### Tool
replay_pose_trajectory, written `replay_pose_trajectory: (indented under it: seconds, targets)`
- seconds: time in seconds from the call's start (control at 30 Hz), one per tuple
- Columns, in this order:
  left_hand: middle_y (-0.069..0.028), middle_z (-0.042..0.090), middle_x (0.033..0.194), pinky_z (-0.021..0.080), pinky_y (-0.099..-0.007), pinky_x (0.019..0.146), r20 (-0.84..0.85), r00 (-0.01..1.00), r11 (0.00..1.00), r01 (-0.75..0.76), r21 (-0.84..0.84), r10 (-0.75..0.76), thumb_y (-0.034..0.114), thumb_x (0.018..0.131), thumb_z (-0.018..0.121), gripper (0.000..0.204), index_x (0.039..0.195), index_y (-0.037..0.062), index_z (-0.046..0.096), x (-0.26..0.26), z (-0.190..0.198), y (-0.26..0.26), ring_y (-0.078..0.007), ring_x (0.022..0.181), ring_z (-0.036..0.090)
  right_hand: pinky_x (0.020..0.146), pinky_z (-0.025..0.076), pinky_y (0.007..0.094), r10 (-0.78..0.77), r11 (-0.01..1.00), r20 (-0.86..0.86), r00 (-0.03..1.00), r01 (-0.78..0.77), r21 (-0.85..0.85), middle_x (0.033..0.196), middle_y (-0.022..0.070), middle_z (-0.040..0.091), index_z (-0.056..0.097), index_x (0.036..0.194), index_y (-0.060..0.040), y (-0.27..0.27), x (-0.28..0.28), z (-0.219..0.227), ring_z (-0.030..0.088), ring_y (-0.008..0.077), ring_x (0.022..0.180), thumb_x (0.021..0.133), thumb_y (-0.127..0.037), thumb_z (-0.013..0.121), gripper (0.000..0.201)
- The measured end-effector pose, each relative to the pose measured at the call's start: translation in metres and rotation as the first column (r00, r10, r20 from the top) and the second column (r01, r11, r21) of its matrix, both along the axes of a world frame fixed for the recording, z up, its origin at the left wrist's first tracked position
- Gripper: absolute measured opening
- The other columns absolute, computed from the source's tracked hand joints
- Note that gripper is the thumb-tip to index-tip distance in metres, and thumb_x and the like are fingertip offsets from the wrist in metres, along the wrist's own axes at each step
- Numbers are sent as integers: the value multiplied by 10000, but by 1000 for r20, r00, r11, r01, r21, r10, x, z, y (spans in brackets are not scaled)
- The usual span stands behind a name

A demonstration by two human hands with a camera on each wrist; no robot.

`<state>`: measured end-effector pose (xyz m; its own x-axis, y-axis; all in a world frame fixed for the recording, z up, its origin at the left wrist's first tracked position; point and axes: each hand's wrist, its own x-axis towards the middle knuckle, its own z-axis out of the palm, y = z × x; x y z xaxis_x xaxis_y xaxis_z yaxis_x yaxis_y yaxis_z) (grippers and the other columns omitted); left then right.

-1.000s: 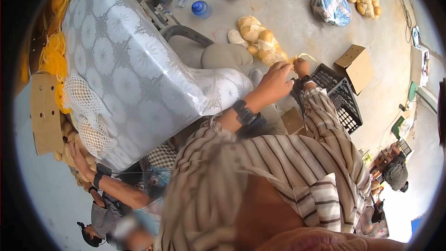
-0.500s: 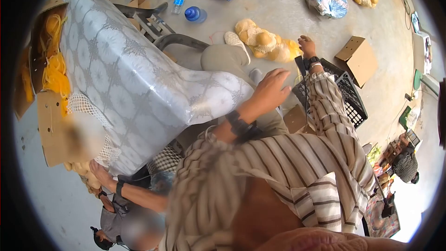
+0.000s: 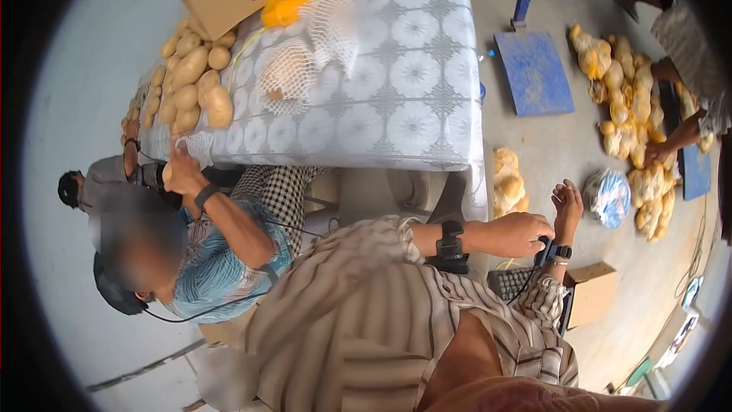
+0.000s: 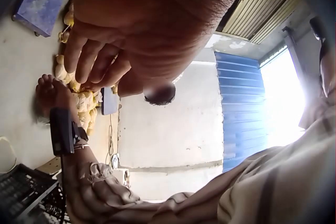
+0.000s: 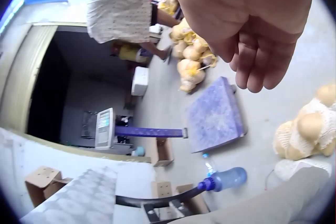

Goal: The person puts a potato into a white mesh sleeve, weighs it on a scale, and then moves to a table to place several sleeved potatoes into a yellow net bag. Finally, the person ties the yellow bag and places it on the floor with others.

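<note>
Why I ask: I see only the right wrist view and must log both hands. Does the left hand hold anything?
Observer: No; the left wrist view shows the left hand with loosely curled fingers, holding nothing.
Operator: Where is it?
Observer: In the head view, close beside the right hand.
Operator: And farther off?
Observer: Loose potatoes lie piled on the table with the patterned cloth.

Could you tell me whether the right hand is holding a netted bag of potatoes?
No, the right hand hangs empty, fingers loosely curled above the floor.
</note>
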<state>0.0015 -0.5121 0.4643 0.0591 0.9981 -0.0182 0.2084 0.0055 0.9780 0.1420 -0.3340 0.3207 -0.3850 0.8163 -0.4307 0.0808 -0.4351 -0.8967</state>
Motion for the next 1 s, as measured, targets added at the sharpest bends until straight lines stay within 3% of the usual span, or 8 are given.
replay_pose_trajectory:
  seconds: [0.23, 0.4, 0.5, 0.57, 0.63, 0.67, 0.73, 1.0]
  targets:
    - [-155, 648, 1059, 468, -378, 891, -72, 978, 958, -177, 225, 197, 78, 840, 592, 237, 1058, -2, 643, -59, 67, -55, -311, 1002, 600, 676, 468, 255, 195, 942, -231, 953, -116, 316, 822, 50, 605, 606, 1097, 35, -51, -107, 135, 557, 120, 738, 952, -172, 525, 266]
    - [-141, 668, 954, 503, -327, 794, 41, 752, 691, -624, 365, 658, 17, 862, 573, 156, 987, 6, 666, -122, 101, -134, -239, 892, 648, 668, 452, 246, 317, 885, -300, 900, -167, 435, 791, 40, 603, 630, 1054, 23, -120, -158, 193, 552, 113, 720, 953, -191, 557, 248]
    - [-133, 659, 978, 493, -343, 848, -1, 487, 441, -788, 430, 873, 11, 842, 600, 180, 1012, 7, 663, -166, 109, -182, -249, 934, 634, 702, 440, 234, 445, 772, -168, 880, -281, 570, 809, 19, 615, 654, 1033, -7, -147, -179, 203, 551, 87, 753, 955, -194, 558, 224]
    - [-123, 633, 1111, 419, -344, 981, -296, 161, 328, -631, 703, 942, 33, 832, 629, 311, 1143, 31, 624, -199, 107, -211, -263, 1087, 573, 745, 445, 241, 482, 681, -107, 870, -296, 670, 847, 26, 625, 650, 1031, -1, -165, -191, 208, 560, 93, 797, 951, -175, 561, 212]
    - [-145, 535, 1273, 337, -461, 1048, -412, -131, 262, -593, 762, 902, 155, 767, 729, 526, 1253, 59, 552, -225, 107, -232, -351, 1244, 434, 767, 453, 260, 484, 631, -78, 872, -285, 722, 867, 43, 635, 649, 1031, -2, -177, -200, 212, 576, 121, 814, 946, -163, 561, 202]
    - [-145, 535, 1273, 337, -461, 1048, -405, -137, 251, -596, 762, 904, 155, 767, 729, 526, 1253, 59, 552, -232, 106, -240, -351, 1244, 434, 789, 461, 279, 484, 583, -47, 874, -282, 762, 888, 60, 644, 647, 1031, -4, -183, -204, 213, 593, 149, 831, 941, -151, 562, 192]
    - [-142, 417, 1394, 257, -566, 1062, -533, -578, 34, -658, 752, 618, 347, 719, 778, 700, 1313, 96, 506, -241, 105, -254, -383, 1335, 289, 802, 465, 298, 488, 477, 25, 873, -290, 830, 904, 84, 649, 650, 1028, -14, -195, -209, 221, 606, 188, 850, 934, -142, 562, 182]
    - [-95, 451, 1369, 277, -584, 1025, -654, -433, 144, -757, 638, 620, 447, 679, 778, 699, 1259, 125, 559, -286, 62, -294, -375, 1298, 318, 812, 478, 344, 416, 282, 225, 881, -360, 889, 944, 135, 653, 657, 1011, -42, -205, -225, 210, 620, 294, 910, 885, -99, 577, 160]
